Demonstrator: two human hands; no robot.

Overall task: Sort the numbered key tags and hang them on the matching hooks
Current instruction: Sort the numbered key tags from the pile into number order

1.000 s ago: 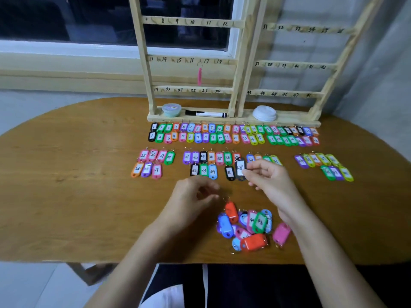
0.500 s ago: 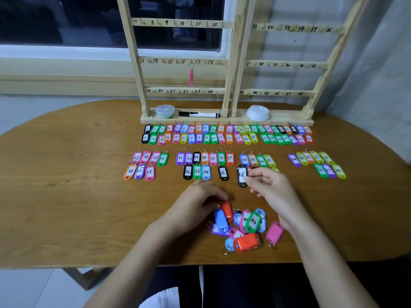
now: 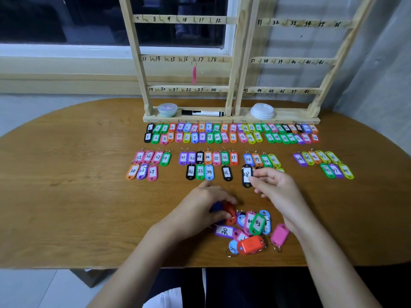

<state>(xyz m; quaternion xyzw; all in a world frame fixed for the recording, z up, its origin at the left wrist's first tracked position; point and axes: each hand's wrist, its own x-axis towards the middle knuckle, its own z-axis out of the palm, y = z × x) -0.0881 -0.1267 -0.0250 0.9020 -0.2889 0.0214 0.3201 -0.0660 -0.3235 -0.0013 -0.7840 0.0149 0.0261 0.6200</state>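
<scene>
My right hand (image 3: 275, 185) pinches a black key tag marked 28 (image 3: 246, 175) by its right edge, just above the table. My left hand (image 3: 204, 205) is curled over the left end of a loose pile of unsorted tags (image 3: 251, 230) and grips a red tag (image 3: 230, 213) and a dark blue one beside it. Sorted tags lie in numbered rows (image 3: 231, 134) and in small groups (image 3: 209, 162) further back. The wooden hook rack (image 3: 233, 61) stands at the table's far edge, with one pink tag (image 3: 194, 74) hanging near hook 17.
On the rack's base lie a small round tub (image 3: 167, 109), a black-and-white marker (image 3: 202, 113) and a white lid (image 3: 262, 111). More tag groups sit at left (image 3: 148, 165) and right (image 3: 324, 163). The oval wooden table (image 3: 66, 185) ends close to my body.
My left hand dropped onto the pile and took hold of the red tag. My right hand drew the black 28 tag slightly toward me and to the right.
</scene>
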